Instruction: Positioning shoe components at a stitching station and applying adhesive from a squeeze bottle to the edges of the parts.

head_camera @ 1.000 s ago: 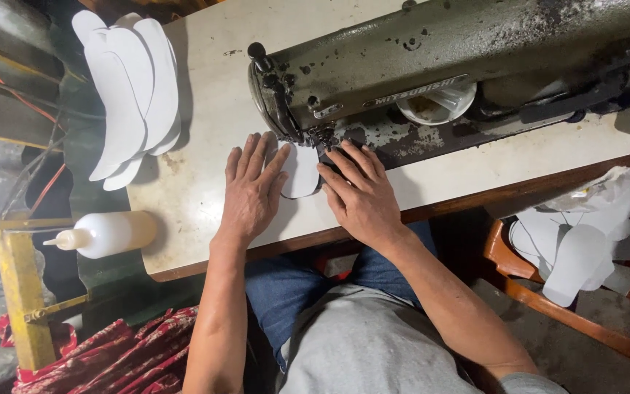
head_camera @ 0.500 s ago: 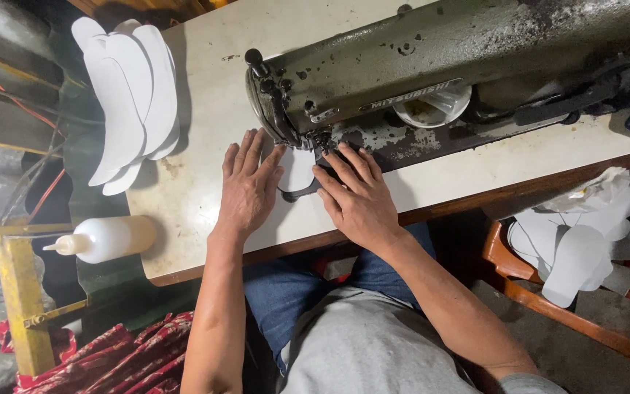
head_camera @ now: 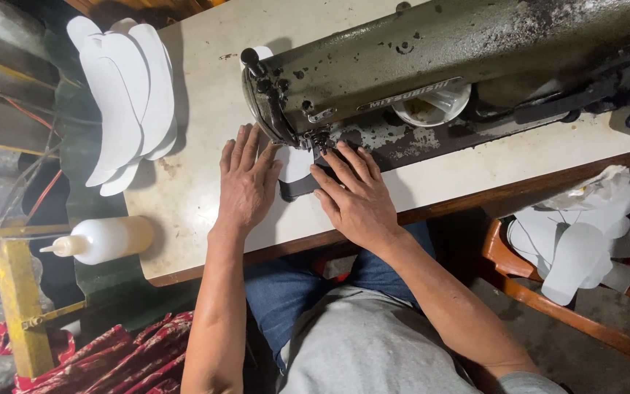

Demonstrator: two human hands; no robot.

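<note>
A white curved piece with a dark strip along its near edge [head_camera: 295,169] lies flat on the cream table [head_camera: 205,109], under the needle end of a dark green sewing machine [head_camera: 432,55]. My left hand [head_camera: 246,182] presses flat on the left part of the piece, fingers spread and pointing at the machine. My right hand [head_camera: 355,197] rests on the right part, fingertips close to the needle area. Most of the piece is hidden beneath both hands.
A stack of white curved pieces [head_camera: 122,98] lies at the table's far left. A white squeeze bottle [head_camera: 103,239] lies beside the table. More white pieces fill an orange chair [head_camera: 585,241] on the right. Red patterned cloth [head_camera: 103,361] sits low left.
Both hands have slid a little toward the machine, pushing the white piece further under the needle end. Less of the white piece shows between the hands now.
</note>
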